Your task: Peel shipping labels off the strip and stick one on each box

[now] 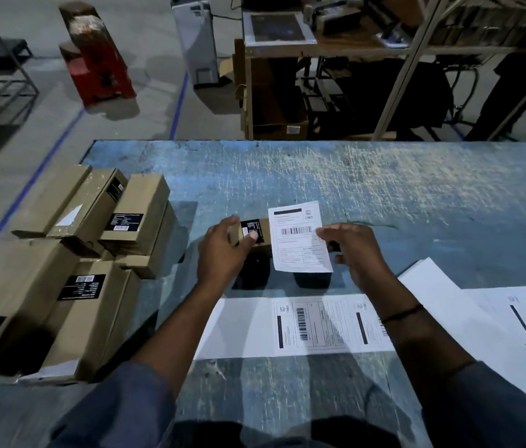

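now: label poised at the box's right end

the left hand grips the small box, seemingly lifted off the table. the right hand pinches the peeled label by its right edge, long axis pointing away from the person. the box sits immediately left of the label, edges meeting, so the label likely travels leftward. the strip lies nearer the body.

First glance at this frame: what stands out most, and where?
Mid-table, the left hand grips a small cardboard box while the right hand holds a white shipping label right beside it. A pile of brown boxes fills the left end of the blue table, and the label strip lies along its near edge.
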Demonstrator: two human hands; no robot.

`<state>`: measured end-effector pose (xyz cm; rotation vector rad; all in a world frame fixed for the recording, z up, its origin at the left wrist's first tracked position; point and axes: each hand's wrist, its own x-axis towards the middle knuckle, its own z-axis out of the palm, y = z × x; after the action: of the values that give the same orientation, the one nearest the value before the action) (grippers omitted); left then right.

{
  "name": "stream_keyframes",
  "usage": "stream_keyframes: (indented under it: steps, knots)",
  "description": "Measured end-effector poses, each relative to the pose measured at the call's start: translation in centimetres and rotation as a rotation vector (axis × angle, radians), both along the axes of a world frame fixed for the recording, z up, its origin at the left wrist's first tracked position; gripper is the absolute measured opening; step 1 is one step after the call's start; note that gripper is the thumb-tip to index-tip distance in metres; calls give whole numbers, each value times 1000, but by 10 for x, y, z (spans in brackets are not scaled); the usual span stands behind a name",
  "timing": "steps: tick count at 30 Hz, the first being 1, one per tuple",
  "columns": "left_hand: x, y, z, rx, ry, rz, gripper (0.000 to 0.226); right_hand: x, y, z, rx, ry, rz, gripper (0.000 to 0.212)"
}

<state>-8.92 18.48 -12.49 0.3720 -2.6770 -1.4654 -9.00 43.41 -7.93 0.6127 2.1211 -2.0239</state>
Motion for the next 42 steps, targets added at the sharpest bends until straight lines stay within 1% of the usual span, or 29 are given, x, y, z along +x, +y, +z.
stream_keyframes:
  steps: [1, 2, 5, 7, 9, 11, 14, 24, 27, 30, 35, 41, 42]
  knots:
    - [-7, 2, -4, 1, -29, -20, 65, -9, -5, -2, 0, 0, 7, 13]
    - [-13, 2, -7, 17, -41, -37, 63, -16, -9, -3, 0, -2, 13, 13]
    - [-20, -6, -10, 67, -12, -135, 45, -27, -21, -9, 30, -9, 26, 13]
    - [-23, -13, -11, 96, -19, -202, 39, -29, -26, -11, 57, -13, 21, 15]
    - [-27, -17, -12, 114, -40, -225, 35, -30, -28, -12, 67, -8, 16, 11]
    - [-30, -17, -9, 128, -52, -240, 34, -30, -28, -11, 78, 8, 12, 7]
    - [-33, -16, -4, 141, -46, -277, 36, -31, -25, -10, 91, 32, 5, 5]
    - [-39, -14, -9, 229, -66, -238, 32, -35, -22, -12, 144, 26, 26, 7]
    - [-40, -12, -12, 246, -53, -222, 31, -39, -21, -15, 163, 16, 22, 11]
    - [-41, -12, -16, 265, -48, -205, 30, -40, -20, -17, 157, 4, 26, 14]
    - [-41, -10, -15, 288, -63, -175, 30, -39, -20, -16, 163, 4, 16, 13]
    - [-38, -3, -12, 277, -62, -93, 34, -42, -20, -20, 264, 6, 39, 9]
    - [-38, -2, -13, 280, -61, -76, 34, -42, -21, -21, 295, 13, 42, 11]
